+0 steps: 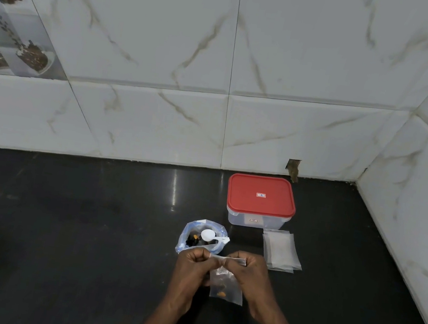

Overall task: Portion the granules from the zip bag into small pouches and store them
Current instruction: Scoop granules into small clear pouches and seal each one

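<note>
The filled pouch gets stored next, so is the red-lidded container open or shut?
Shut: the red lid lies flat on the clear container, covering its whole rim with no gap showing.

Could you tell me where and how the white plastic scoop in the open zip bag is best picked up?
Take the white plastic scoop by its flat handle, coming from the right and above. The round bowl sits inside the mouth of the clear blue-edged zip bag, but the handle reaches rightward over the bag's rim, so it is likely the easiest part to pinch.
</note>
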Demonstrator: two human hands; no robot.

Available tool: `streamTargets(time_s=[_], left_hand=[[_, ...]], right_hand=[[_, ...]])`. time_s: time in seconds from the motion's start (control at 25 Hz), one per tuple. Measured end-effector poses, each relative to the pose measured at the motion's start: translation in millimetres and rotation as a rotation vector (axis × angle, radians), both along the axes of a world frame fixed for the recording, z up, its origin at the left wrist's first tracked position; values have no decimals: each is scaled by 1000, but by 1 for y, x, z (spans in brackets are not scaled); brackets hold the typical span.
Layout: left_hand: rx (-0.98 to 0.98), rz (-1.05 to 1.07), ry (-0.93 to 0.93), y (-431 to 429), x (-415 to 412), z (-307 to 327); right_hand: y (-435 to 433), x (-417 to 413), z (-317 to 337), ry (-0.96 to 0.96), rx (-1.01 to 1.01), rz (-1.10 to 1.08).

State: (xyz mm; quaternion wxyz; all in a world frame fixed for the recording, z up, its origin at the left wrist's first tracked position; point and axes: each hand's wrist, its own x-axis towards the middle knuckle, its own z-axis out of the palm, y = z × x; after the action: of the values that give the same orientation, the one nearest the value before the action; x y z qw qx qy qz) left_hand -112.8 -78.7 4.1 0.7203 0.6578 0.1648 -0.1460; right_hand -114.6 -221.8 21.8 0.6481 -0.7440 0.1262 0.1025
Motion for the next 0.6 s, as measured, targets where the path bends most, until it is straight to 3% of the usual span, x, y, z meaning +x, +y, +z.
streamTargets(time_s=[0.12,0.36,0.6], left_hand=[[4,4,12,0,0,0],[-131,3,34,5,-4,7],[-86,-65,38,4,-1,9]], right_hand=[[-1,-2,-1,9,-28,14],[-8,2,2,111,190,-72],[-5,2,0,151,149,-81]])
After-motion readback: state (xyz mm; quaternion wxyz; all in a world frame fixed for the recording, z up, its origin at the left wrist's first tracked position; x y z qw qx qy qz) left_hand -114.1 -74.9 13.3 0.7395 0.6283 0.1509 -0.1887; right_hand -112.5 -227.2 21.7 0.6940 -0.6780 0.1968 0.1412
